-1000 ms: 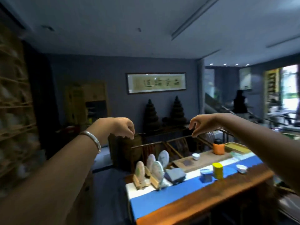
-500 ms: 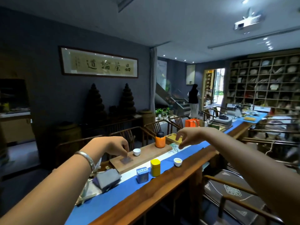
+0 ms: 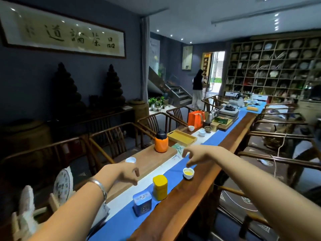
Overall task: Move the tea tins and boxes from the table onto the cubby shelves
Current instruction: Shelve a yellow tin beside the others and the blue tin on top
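A yellow tea tin, tall with faceted sides and lid on, stands upright on the long wooden table's blue runner. Just beside it, nearer the camera, a squat blue tea tin stands upright. Cubby shelves fill the far right wall.

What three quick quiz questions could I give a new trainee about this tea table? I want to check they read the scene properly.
1. True or false: the left hand grips the yellow tin.
2. Which stands nearer the camera: the yellow tin or the blue tin?
3. What lies just below the right hand: A) orange jar, B) cup of tea, C) wooden tray?

Key: 1 false, both hands are empty; 2 the blue tin; 3 B.
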A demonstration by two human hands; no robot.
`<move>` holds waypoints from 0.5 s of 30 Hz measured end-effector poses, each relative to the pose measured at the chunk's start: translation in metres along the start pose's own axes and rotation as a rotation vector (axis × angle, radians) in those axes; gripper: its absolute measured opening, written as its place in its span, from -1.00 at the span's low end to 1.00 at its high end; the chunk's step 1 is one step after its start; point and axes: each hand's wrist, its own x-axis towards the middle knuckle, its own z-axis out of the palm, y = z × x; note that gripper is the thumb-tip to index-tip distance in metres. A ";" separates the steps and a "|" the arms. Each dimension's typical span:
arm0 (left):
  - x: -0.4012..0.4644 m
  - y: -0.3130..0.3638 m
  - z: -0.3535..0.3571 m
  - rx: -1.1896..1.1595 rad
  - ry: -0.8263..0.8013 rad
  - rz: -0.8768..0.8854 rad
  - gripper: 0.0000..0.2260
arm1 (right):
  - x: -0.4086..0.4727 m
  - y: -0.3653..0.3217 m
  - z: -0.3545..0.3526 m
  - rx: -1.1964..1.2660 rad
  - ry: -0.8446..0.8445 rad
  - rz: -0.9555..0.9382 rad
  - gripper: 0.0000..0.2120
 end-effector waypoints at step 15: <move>0.183 -0.087 0.128 -0.088 -0.111 -0.057 -0.12 | 0.239 0.008 0.171 -0.136 -0.204 -0.046 -0.11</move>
